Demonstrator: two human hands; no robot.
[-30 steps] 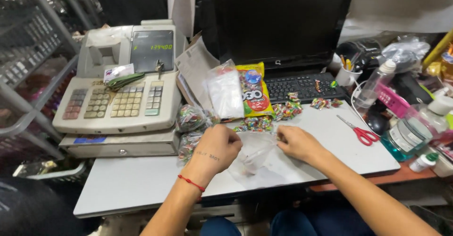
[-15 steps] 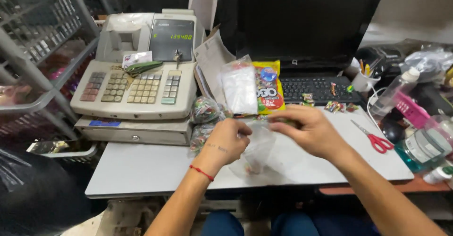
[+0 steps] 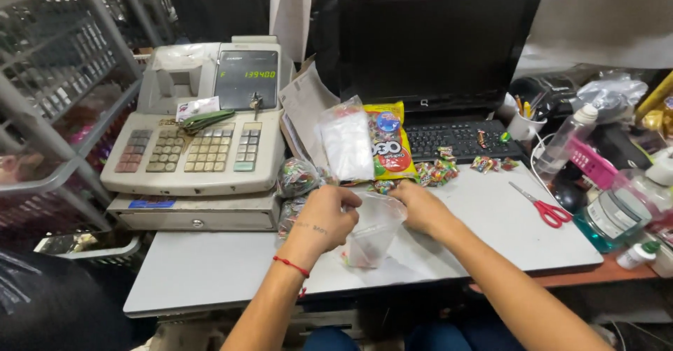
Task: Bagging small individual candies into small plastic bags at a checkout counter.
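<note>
Grey bench [image 3: 210,267], one cash register [image 3: 200,137], one laptop [image 3: 438,49], one pair of red scissors [image 3: 543,207]. Two hands on one clear plastic bag [image 3: 371,232]: left hand [image 3: 326,218] and right hand [image 3: 420,207] each pinch its open rim. Few sweets inside. Loose sweets [image 3: 438,172] lie just beyond.

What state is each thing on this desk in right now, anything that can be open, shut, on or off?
Clear plastic bag: held open by both hands, a few sweets inside.
Left hand: gripping the bag's rim.
Right hand: gripping the bag's rim.
Laptop: lid open, screen dark.
Cash register: display lit, drawer shut.
Scissors: closed, lying flat.
</note>
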